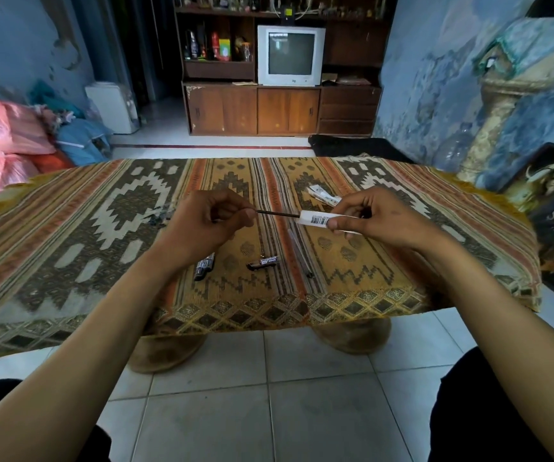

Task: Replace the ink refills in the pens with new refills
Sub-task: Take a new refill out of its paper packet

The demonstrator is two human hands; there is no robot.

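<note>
The thin dark refill (pixel 277 213) is half out of its white barcoded sleeve (pixel 315 219), above the bench (pixel 69 228). The left hand (pixel 207 225) pinches its tip; the right hand (pixel 369 216) grips the sleeve. A skewed pull could bend it. Below lie a pen barrel (pixel 204 266), a pen piece (pixel 264 262) and a clear tube (pixel 299 251); nothing obstructs.

From my remote seat, the near end of the thin dark refill (pixel 277 213) vanishes inside my left hand (pixel 207 225), and its far end inside the white barcoded packet (pixel 315 220) gripped by my right hand (pixel 375 218). The packet's print is too small to read. My left wrist covers part of a dark pen piece (pixel 204 269) on the patterned cloth (pixel 69 228).
</note>
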